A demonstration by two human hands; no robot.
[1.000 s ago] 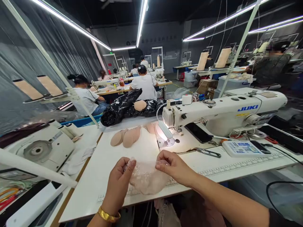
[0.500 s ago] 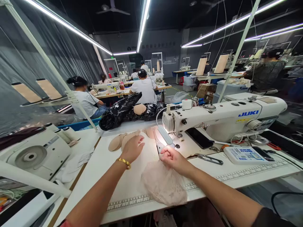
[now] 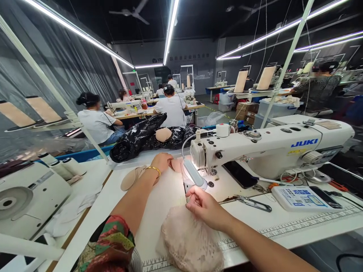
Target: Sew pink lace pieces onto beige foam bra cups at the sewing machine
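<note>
My left hand (image 3: 163, 161) reaches to the far side of the table, its fingers closed at the edge of a pinkish-beige bra pad (image 3: 177, 165); the fingertips are partly hidden. Under and beside that wrist lie more flat beige pads (image 3: 129, 180). My right hand (image 3: 202, 207) is pinched at the top of a bunched piece of beige lace fabric (image 3: 190, 240), which spreads toward the front edge of the table. Just beyond this hand stands the lit needle area of the white sewing machine (image 3: 272, 145), partly covered by a grey lamp (image 3: 194, 173).
Thread snips (image 3: 253, 204), a black phone (image 3: 240, 174) and a white box-like device (image 3: 303, 198) lie to the right. Black plastic bags (image 3: 136, 136) with a beige cup (image 3: 163, 134) on top stand behind the table. A thread-stand pole (image 3: 90, 132) rises at left. Co-workers sit ahead.
My left hand has moved forward from above the beige pads to the pinkish pad. My right hand stays by the lace fabric. The view has shifted slightly.
</note>
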